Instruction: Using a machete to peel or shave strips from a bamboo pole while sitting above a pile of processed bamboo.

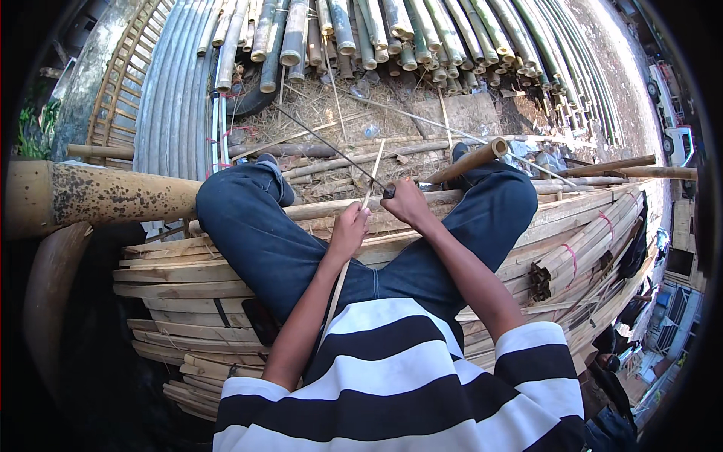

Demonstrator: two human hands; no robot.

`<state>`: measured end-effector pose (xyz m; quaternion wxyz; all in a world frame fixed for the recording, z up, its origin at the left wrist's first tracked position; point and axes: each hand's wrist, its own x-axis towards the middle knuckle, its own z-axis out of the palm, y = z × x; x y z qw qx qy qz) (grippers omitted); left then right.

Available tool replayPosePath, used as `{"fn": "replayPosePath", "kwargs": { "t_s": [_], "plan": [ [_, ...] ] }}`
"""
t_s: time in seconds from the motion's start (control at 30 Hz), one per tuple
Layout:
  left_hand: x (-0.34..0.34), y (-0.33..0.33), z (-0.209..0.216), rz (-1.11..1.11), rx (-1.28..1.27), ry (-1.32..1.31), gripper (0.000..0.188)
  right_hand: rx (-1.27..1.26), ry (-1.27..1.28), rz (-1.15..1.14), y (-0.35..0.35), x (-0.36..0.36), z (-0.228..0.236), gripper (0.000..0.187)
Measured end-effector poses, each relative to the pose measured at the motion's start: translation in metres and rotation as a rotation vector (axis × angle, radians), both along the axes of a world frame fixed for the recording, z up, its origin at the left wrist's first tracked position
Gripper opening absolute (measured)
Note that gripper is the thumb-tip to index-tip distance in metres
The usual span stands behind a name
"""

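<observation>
My left hand (349,230) is closed round a thin pale bamboo strip (336,298), which slants from beside my lap up past my fingers. In my right hand (407,205) is a long knife, its dark handle (389,192) wrapped by my fingers. The narrow blade (324,142) points away to the upper left and crosses the strip just beyond my left hand. Whether the edge touches the strip is hard to tell. Both hands are close together between my spread knees.
I sit on stacked split bamboo slats (184,290). A thick bamboo pole (105,192) reaches my left knee; a shorter pole (474,160) stands out near my right knee. Many green bamboo poles (399,22) lie ahead, beside corrugated sheets (177,90). A tied slat bundle (580,256) lies right.
</observation>
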<state>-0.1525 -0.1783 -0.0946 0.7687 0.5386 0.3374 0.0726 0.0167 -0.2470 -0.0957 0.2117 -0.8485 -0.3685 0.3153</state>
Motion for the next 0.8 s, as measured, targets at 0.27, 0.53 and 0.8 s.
{"fn": "replayPosePath", "kwargs": {
  "t_s": [0.27,0.53,0.8],
  "plan": [
    [-0.004,-0.002,-0.023,-0.013,0.2,-0.01,0.017,-0.132,-0.004,0.053,0.002,0.018,-0.013,0.033],
    [0.008,0.009,0.012,-0.001,-0.202,0.013,0.016,0.046,0.129,-0.055,-0.001,0.022,-0.003,0.033],
    [0.0,0.001,-0.002,-0.021,0.063,0.047,0.016,-0.029,0.207,-0.303,0.011,0.051,-0.032,0.03]
  ]
}}
